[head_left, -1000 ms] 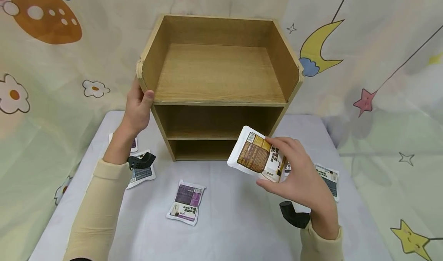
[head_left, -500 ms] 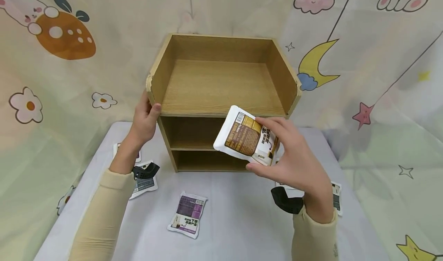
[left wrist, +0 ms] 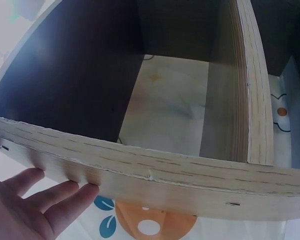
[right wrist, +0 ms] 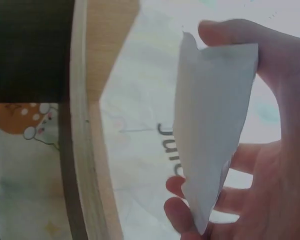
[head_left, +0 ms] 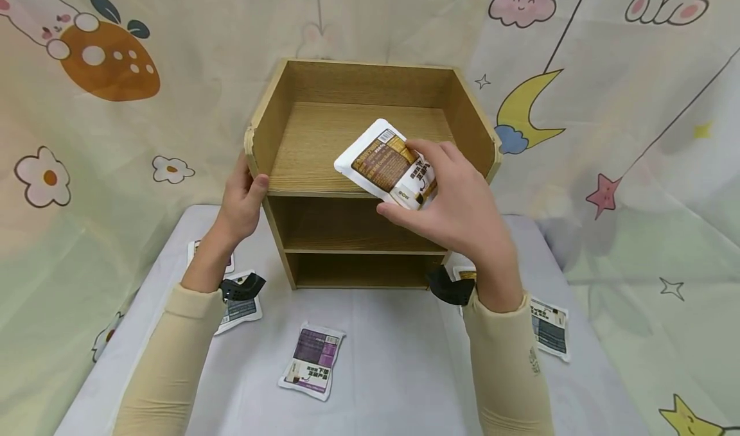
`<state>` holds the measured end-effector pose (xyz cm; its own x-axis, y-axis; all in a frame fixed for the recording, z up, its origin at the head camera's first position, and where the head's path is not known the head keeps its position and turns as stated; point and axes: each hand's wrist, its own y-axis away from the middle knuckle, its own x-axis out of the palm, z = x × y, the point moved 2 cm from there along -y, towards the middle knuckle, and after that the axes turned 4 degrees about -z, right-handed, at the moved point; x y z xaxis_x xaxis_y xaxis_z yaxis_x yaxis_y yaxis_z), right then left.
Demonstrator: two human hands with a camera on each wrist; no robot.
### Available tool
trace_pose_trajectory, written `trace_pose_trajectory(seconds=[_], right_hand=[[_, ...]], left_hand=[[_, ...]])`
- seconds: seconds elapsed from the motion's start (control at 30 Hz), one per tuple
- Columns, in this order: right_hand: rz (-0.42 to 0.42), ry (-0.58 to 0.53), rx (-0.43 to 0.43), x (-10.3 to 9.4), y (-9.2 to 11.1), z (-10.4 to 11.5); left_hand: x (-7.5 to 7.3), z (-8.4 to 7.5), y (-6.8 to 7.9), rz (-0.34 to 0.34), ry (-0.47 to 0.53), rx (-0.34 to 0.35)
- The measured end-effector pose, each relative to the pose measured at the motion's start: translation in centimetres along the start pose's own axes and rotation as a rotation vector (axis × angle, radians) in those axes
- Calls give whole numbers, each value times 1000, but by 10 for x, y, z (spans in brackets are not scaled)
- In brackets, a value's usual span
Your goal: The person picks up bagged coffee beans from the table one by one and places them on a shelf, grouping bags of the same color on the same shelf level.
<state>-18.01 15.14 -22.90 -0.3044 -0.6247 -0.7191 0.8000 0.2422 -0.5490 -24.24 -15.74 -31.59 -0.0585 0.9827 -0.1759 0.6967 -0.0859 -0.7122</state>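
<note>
My right hand holds a white pouch with a brown and yellow label between thumb and fingers, tilted in front of the upper tier of a wooden shelf. In the right wrist view, the pouch's pale side faces the camera, with fingertips curling round its lower end. My left hand grips the shelf's left side, thumb at the front edge. The left wrist view shows its fingers against the outer face of the side panel.
On the white-covered table lie a purple-labelled pouch at the front, overlapping pouches by the left wrist, and a dark-labelled pouch at the right. Another pouch is mostly hidden behind the right wrist. A patterned curtain hangs behind.
My right hand has carried the brown-labelled pouch up and to the left, from low in front of the shelf to its upper tier. The left hand keeps its grip. The head view has tilted up slightly.
</note>
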Motion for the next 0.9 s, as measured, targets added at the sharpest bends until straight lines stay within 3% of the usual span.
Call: trace_pose_trajectory(seconds=[0.1, 0.23, 0.9], right_hand=[[25, 54, 38, 7, -12, 3], [67, 117, 55, 18, -26, 7], [217, 270, 190, 57, -84, 29]], left_hand=[[2, -13, -1, 5, -9, 19], [2, -16, -2, 4, -13, 34], [1, -9, -1, 11, -54, 44]])
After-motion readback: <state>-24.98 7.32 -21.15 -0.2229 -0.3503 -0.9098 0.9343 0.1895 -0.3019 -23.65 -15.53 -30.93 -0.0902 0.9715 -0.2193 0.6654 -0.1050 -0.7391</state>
